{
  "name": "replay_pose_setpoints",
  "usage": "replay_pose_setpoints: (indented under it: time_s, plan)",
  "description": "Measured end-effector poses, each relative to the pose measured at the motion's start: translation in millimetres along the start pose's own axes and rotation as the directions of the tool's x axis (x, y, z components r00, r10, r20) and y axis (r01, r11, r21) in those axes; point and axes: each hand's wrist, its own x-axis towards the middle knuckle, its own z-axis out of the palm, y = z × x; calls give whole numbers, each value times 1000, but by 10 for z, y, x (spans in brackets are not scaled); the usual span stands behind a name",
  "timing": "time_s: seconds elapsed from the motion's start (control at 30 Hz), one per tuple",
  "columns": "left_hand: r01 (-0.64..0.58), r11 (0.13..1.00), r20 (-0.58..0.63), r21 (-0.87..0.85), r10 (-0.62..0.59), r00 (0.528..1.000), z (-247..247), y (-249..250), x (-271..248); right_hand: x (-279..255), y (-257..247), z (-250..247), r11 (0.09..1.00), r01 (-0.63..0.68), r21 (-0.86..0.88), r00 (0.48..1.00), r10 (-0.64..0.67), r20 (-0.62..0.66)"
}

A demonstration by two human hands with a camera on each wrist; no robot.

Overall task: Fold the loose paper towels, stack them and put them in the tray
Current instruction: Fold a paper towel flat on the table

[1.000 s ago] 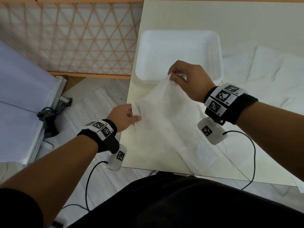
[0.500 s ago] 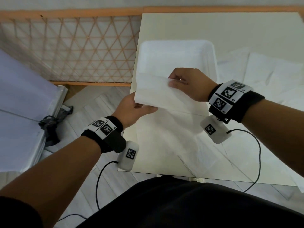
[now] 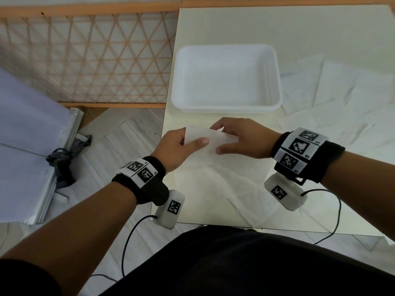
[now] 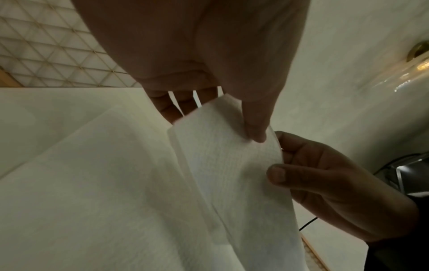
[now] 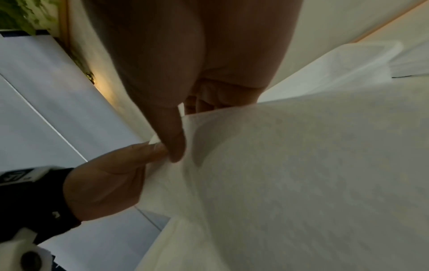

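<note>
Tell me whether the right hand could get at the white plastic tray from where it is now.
Probably yes. The white plastic tray sits just beyond the right hand, with only bare table between. But that hand, like the left hand, is pinching the white paper towel.

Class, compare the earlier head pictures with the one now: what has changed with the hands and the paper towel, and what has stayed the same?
The left hand and right hand came close together in front of the tray. The towel, first spread between them, is now doubled over, its held edges brought together. Both hands kept pinching it throughout. The tray and the loose towels to its right stayed put.
</note>
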Motion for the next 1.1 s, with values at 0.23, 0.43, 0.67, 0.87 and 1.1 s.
replay_pose_setpoints:
  time_s: [0.23, 0.43, 0.67, 0.87, 1.1]
  plan:
    - [-77, 991, -100, 106, 88, 991, -61, 12, 137, -10, 94, -55, 996, -20, 85, 999, 17, 37]
    - [24, 976, 131, 217, -54, 990, -73, 68, 217, -23, 245, -33, 986, -98, 134, 993, 88, 79]
    - [211, 962, 78, 176, -227, 971, -196, -255, 130, -214, 702, 26, 940, -301, 162, 954, 295, 61]
    - [170, 924, -14, 342, -176, 984, -68, -494, 145, -206, 751, 185, 926, -370, -77, 928, 372, 5]
    - [-35, 770, -87, 637, 117, 989, -1, -606, 134, -301, 634, 285, 807, -372, -459, 926, 287, -246]
